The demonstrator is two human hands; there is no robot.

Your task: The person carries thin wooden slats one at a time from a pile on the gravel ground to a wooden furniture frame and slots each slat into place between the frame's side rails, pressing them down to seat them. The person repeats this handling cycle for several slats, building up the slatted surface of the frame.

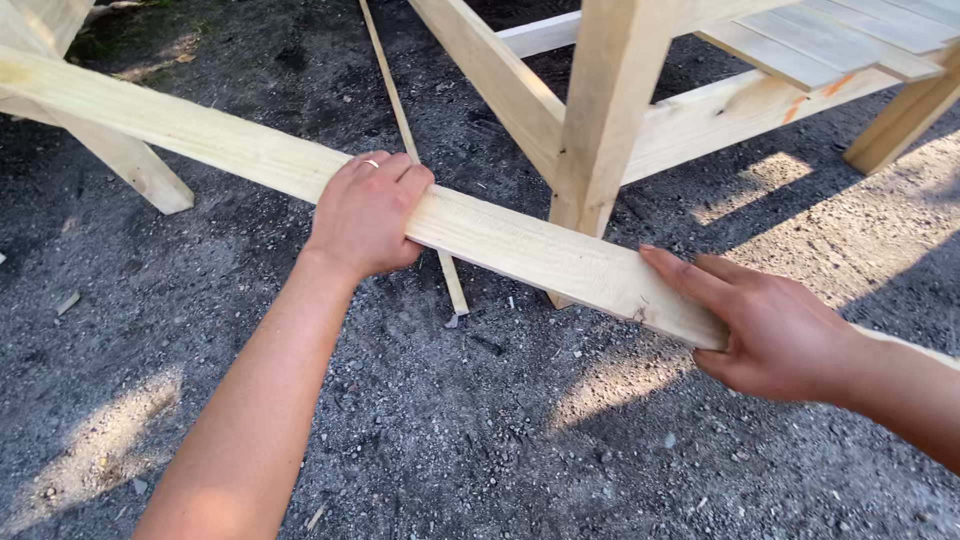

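**Helper:** What have you got hold of there?

**Me:** A long pale wooden board point(520, 245). It runs from the upper left of the frame down to the lower right, held up off the gravel ground point(480, 440). My left hand point(365, 215) is clamped over its top edge near the middle of the picture, fingers curled over the far side, a ring on one of them. My right hand point(775, 335) is at the board's near end, lower right, fingers laid flat along the face and thumb tucked under, so it is cupping the end, not making a fist.

**Helper:** Why spread so wide?

**Me:** One hand at the end and one further along keeps a board this long from swinging, I think.

**Helper:** And it's against the frame?

**Me:** It crosses in front of the upright post point(605, 120) of the wooden frame at centre top. It looks pressed to the post, though I can't tell for certain whether it touches.

**Helper:** Anything else around?

**Me:** A thin wooden strip point(452, 283) lies on the ground, passing under the board. A slatted shelf point(830, 35) sits at the upper right, and another angled leg point(130, 160) stands at the upper left.
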